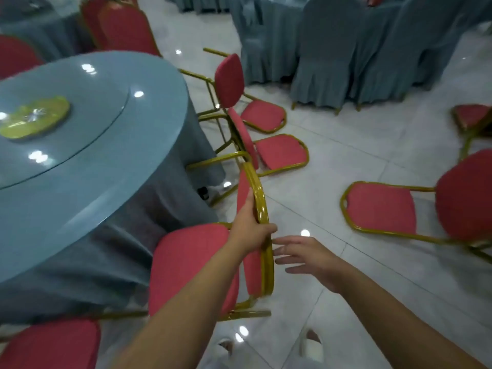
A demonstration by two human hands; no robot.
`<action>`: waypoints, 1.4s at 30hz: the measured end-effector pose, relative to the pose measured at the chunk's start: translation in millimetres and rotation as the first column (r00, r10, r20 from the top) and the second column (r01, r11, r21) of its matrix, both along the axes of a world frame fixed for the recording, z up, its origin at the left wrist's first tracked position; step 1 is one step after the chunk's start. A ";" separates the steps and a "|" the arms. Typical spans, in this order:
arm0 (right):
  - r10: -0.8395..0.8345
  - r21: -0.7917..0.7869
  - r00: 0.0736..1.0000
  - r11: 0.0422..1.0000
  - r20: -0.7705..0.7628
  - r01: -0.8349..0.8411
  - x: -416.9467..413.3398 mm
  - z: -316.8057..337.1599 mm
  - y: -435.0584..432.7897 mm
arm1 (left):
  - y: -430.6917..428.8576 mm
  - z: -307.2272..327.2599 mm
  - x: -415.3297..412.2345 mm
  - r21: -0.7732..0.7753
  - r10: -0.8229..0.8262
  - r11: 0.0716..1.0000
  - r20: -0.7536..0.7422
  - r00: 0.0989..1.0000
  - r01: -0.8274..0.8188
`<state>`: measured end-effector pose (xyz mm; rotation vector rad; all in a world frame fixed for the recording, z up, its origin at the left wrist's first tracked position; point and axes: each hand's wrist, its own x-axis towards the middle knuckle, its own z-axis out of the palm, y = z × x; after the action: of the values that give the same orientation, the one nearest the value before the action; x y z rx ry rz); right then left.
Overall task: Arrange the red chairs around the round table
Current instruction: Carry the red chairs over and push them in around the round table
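The left hand [250, 230] grips the back rail of a red padded chair with a gold metal frame [191, 262], its fingers [266, 230] curled round the gold tube and clamped on it; the right hand [306, 258] hovers just beside the same rail, fingers apart and straight, holding nothing; this chair stands upright on the white tiled floor [319, 161], its seat turned toward the round counter [111, 166] and just beside the hanging blue-grey cloth [119, 251]; the counter carries a round glass turntable [80, 115], and on it sits a yellow-green dish [34, 117] with something clear and glinting at its middle, too blurred to name; a second red seat [53, 342] shows at the lower left, close to the cloth; two tipped red chairs [282, 151] lean against each other beside the counter's far edge, their gold legs toward the cloth; an overturned red chair [380, 206] lies on the floor well apart to the right, with another red chair [471, 115] beyond it; upright red chairs [127, 30] stand at the counter's far side; grey-blue covered chairs [327, 49] crowd another table at the top; white slippers [311, 344] show at the bottom edge.
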<state>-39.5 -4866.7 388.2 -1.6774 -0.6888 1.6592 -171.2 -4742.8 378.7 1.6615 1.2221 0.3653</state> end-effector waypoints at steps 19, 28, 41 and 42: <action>0.093 0.246 0.952 0.954 0.291 -0.168 62.1 -10.0 56.5 | -52.9 21.4 -66.4 0.094 0.107 0.992 -0.270 0.957 -0.084; 0.051 0.159 0.792 0.970 0.609 -0.185 213.4 -55.6 89.8 | 70.1 -24.3 125.3 0.192 -0.263 0.879 -0.567 0.781 0.436; -0.178 0.079 0.737 0.983 0.652 0.167 376.6 -55.3 233.2 | 309.4 -65.2 340.1 0.028 -0.436 0.870 -0.423 0.795 0.492; -0.187 0.075 0.734 0.980 0.653 0.183 383.8 -54.3 245.3 | 322.7 -63.8 351.9 0.033 -0.442 0.863 -0.432 0.786 0.504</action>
<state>344.3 -4621.4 333.9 -2.2665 -0.8067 0.8886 180.7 -4420.1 314.9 2.1791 1.0279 -0.2335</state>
